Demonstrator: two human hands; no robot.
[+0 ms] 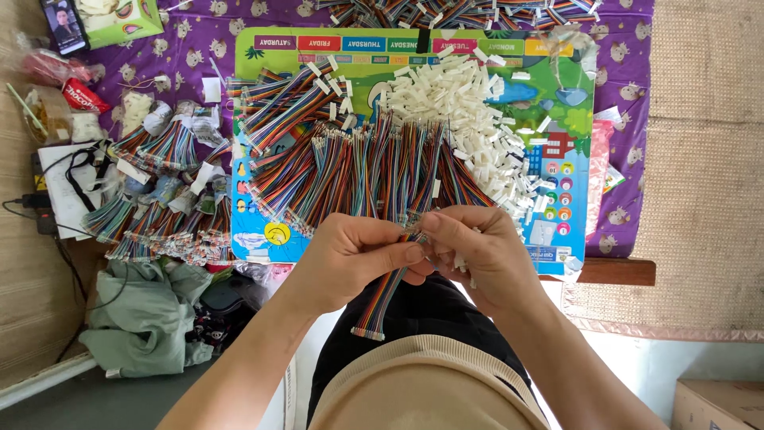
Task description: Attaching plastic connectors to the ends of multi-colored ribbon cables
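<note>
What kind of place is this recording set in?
Probably a home workspace for piecework assembly, not a factory: a low table under a purple printed cloth, heaps of rainbow ribbon cables and white plastic connectors on a children's play board, and clothes on the floor.

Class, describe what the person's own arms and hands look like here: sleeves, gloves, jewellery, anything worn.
Both forearms are bare, with no sleeves in view. The left hand and right hand wear no gloves, and no rings, watch or bracelets show. Nails look short and unpainted.
</note>
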